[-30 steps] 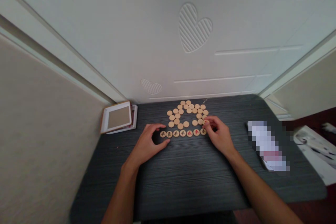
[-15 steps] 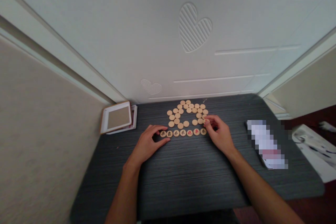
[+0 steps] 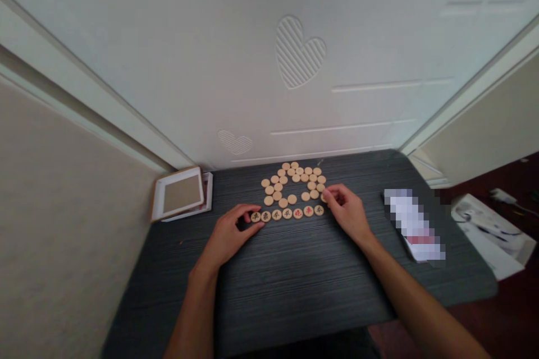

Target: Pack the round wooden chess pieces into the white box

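Seven round wooden pieces with characters face up form a row [image 3: 287, 213] on the dark table; two characters are red, the others black. At the row's left end is my left hand [image 3: 229, 235], its thumb and fingers spread in front of and behind the leftmost pieces. My right hand [image 3: 347, 210] pinches a wooden piece [image 3: 323, 197] just behind the row's right end; the fingers hide part of it. Behind the row lies a loose ring of blank-side-up pieces [image 3: 283, 180], some touching one another.
White trays with brown edges [image 3: 202, 202] lie overlapping at the table's back left. A blurred-out flat object [image 3: 415, 227] rests on the right side of the table. Behind stands a white panel with heart reliefs [image 3: 300, 53]. An open white box [image 3: 497, 230] is beyond the right edge.
The whole view has shifted a little, so the scene sits slightly further left. The piece at my right fingertips showed a red mark before; now that mark is not visible. My left hand keeps its place.
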Available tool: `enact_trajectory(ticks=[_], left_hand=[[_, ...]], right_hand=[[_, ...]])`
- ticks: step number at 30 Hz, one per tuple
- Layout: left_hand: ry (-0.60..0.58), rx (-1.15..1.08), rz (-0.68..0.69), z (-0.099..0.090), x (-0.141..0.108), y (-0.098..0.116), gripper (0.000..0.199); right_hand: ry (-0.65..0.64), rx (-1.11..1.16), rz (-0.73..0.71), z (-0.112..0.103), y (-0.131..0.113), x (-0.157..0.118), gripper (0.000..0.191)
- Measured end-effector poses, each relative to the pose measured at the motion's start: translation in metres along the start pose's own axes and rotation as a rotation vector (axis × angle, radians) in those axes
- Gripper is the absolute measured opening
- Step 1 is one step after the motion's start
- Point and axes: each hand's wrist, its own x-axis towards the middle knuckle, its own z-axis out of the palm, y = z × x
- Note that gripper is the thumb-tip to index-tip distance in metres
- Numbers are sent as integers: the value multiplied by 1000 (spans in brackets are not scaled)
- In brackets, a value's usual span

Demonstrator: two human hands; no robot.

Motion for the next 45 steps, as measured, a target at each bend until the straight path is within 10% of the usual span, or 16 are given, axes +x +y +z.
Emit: enact_trajectory(ticks=[39, 45], left_hand=[[35, -82, -1, 3, -3, -16, 69], [31, -90, -3, 2, -3, -15, 69]], right_hand=[[62, -411, -238, -12, 8, -20, 27], [-190, -305, -268, -35, 4, -21, 17]])
